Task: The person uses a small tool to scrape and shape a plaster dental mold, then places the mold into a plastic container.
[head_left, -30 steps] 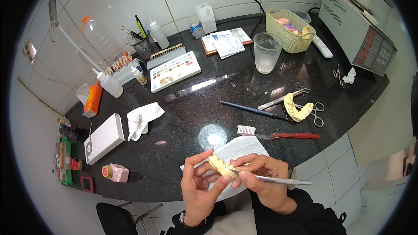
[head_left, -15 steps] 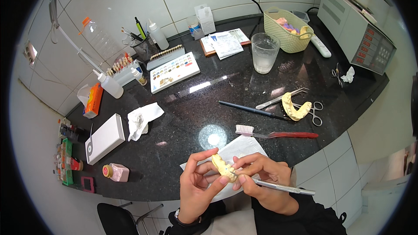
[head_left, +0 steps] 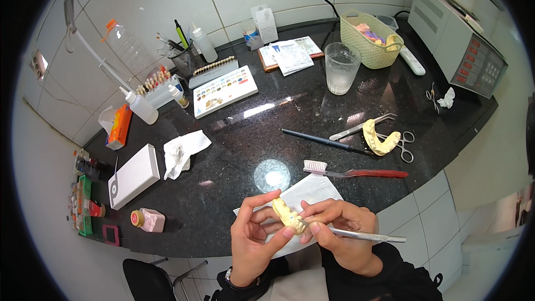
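My left hand (head_left: 255, 231) grips a pale yellow plaster dental cast (head_left: 285, 212) between thumb and fingers, tilted above a white paper sheet (head_left: 315, 190). In my right hand (head_left: 346, 231) is a slim metal carving knife (head_left: 370, 236), held like a pen, its tip at the lower right end of the cast. Fingers of the right hand are close beside the cast; whether they touch it I cannot tell. A toothbrush (head_left: 362, 173) with a red handle lies just beyond the paper. Farther right, a second yellow horseshoe cast (head_left: 381, 138) rests by scissor-handled forceps (head_left: 407, 147).
Tweezers (head_left: 356, 128) and a dark brush (head_left: 317, 139) lie on the black counter (head_left: 239, 161). Behind them stand a glass of water (head_left: 341, 69) and a green basket (head_left: 370, 50). To the left are a crumpled tissue (head_left: 184, 150), a white box (head_left: 134, 176) and a pink jar (head_left: 149, 220).
The knife's handle end has risen slightly as my right hand turned a little. My left hand keeps its grip on the cast. The whole view has shifted very slightly.
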Demonstrator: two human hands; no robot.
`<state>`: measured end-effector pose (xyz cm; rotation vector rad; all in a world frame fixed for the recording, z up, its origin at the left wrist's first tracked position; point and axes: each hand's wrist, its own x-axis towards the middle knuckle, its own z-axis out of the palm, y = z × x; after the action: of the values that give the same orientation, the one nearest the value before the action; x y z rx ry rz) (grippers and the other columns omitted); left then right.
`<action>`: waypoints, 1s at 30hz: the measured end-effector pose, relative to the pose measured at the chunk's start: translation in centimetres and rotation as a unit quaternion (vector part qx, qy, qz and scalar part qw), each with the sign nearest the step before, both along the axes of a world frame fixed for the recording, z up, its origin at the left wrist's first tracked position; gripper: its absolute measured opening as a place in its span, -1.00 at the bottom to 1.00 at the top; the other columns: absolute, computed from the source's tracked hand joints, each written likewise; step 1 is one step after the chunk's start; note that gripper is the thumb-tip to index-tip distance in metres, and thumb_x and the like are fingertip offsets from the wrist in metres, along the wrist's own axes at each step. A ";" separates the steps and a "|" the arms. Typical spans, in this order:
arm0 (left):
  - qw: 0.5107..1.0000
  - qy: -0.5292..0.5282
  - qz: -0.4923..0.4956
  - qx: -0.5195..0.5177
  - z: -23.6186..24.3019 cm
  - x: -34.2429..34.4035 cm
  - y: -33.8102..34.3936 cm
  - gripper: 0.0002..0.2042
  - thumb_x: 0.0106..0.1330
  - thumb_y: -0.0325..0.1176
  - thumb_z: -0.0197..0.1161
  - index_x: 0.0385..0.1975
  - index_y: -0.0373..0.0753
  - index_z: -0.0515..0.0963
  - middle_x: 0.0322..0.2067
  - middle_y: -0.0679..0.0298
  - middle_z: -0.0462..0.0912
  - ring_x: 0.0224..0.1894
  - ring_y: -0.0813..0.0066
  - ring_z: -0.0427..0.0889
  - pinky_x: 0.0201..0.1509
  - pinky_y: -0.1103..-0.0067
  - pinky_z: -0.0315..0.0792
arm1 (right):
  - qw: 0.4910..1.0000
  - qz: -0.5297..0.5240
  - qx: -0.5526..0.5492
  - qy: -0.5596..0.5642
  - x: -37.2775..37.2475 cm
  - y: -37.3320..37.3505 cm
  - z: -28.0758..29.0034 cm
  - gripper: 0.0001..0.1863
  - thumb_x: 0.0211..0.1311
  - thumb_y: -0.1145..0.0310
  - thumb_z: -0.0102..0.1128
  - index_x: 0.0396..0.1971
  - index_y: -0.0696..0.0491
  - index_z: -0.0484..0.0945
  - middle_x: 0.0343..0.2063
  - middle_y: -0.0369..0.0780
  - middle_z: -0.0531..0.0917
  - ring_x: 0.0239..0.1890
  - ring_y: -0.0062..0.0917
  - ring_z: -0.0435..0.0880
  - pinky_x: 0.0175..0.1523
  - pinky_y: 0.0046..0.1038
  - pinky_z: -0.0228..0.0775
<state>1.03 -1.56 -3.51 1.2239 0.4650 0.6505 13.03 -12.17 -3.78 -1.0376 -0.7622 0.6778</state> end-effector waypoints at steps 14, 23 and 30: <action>1.000 -0.013 0.016 -0.004 0.0 0.2 -0.1 -0.46 0.11 -0.65 0.27 0.09 -0.43 0.20 -0.19 -0.01 0.57 -0.08 0.37 0.59 0.03 0.54 0.51 | 0.999 0.004 0.010 0.037 -0.4 0.2 -0.5 -0.94 0.15 0.60 0.14 -0.38 0.24 0.55 -0.36 -0.08 0.64 -0.09 -0.42 0.61 0.16 -0.32 0.35; 1.000 -0.009 0.011 -0.006 0.0 0.1 -0.1 -0.46 0.11 -0.63 0.27 0.10 -0.44 0.21 -0.19 -0.01 0.57 -0.09 0.38 0.59 0.02 0.54 0.50 | 1.000 0.003 0.019 0.004 0.0 0.4 -0.6 -0.95 0.12 0.57 0.17 -0.42 0.24 0.57 -0.43 -0.16 0.67 -0.25 -0.55 0.65 0.26 -0.21 0.23; 1.000 -0.014 0.010 -0.017 0.0 0.1 -0.2 -0.45 0.09 -0.65 0.27 0.10 -0.44 0.20 -0.19 0.00 0.57 -0.08 0.39 0.59 0.06 0.51 0.49 | 0.999 0.042 0.005 -0.019 0.8 0.3 0.1 -0.95 0.12 0.58 0.17 -0.42 0.24 0.56 -0.46 -0.15 0.65 -0.30 -0.56 0.65 0.28 -0.21 0.22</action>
<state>1.10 -1.72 -3.51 1.1787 0.4627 0.6734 13.82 -11.92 -3.69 -1.0152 -0.8453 0.7280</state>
